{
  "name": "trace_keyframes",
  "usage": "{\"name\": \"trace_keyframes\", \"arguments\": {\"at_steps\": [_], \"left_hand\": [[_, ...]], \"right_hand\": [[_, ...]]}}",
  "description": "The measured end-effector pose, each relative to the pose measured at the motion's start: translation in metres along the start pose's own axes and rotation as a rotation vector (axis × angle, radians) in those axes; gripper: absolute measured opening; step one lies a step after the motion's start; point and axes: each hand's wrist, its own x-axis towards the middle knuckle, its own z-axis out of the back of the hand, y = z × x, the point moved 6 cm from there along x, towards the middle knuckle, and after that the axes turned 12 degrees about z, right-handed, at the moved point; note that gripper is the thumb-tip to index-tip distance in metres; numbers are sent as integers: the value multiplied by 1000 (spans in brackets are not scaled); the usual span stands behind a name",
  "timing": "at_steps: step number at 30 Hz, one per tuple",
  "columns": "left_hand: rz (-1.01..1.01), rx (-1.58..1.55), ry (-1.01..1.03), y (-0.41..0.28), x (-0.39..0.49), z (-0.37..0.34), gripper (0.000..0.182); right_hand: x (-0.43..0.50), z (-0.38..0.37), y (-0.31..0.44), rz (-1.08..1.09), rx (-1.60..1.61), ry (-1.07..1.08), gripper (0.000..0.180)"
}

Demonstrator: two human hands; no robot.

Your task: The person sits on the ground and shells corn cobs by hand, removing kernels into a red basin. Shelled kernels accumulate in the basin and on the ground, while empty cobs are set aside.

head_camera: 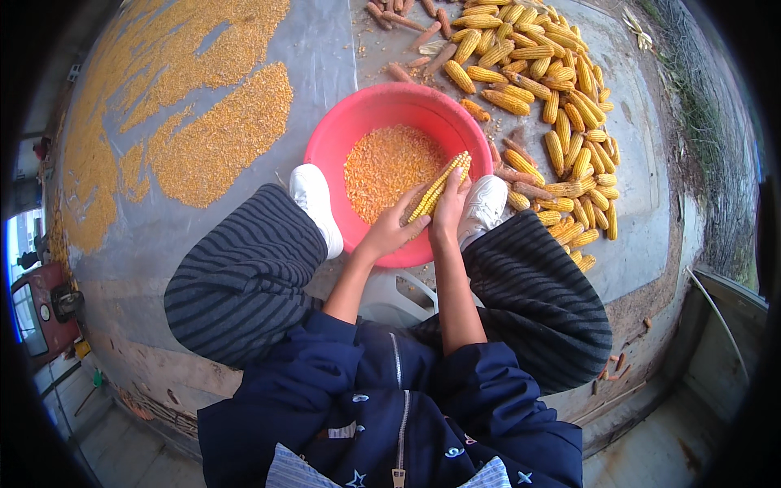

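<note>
Both hands hold one dried corn cob over the right part of a red plastic tub. My left hand grips its lower end, the thumb lying along the kernels. Around its upper right side wraps my right hand. Yellow kernels still cover the face of the cob turned up to me; a bare strip shows along its left side. Loose corn kernels cover the tub's floor. The tub stands on the ground between my white shoes.
Unshelled corn cobs are heaped to the right, with stripped reddish cobs beyond the tub. Kernels lie spread over a grey sheet at left. Under me is a pale plastic stool. A red vehicle stands at far left.
</note>
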Motion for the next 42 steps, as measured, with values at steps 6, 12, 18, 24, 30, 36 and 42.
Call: {"name": "trace_keyframes", "arguments": {"at_steps": [6,12,18,24,30,36,42], "left_hand": [[-148,-52,29,5,2,2,50],[191,-225,59,14,1,5,52],[-69,-46,-99,-1,1,7,53],[-80,-103,-76,11,6,10,50],[-9,-84,-117,18,7,15,47],[-91,-156,-159,6,7,16,49],[-200,-118,-208,3,5,18,49]], "right_hand": [[-1,-3,16,53,-37,-21,41],[-8,-10,20,-28,63,13,38],[-13,-22,15,25,5,99,34],[-14,-26,16,25,180,188,30],[-13,-22,13,-8,26,77,34],[-28,-38,25,-28,71,242,38],[-24,-41,19,24,70,276,37]]}}
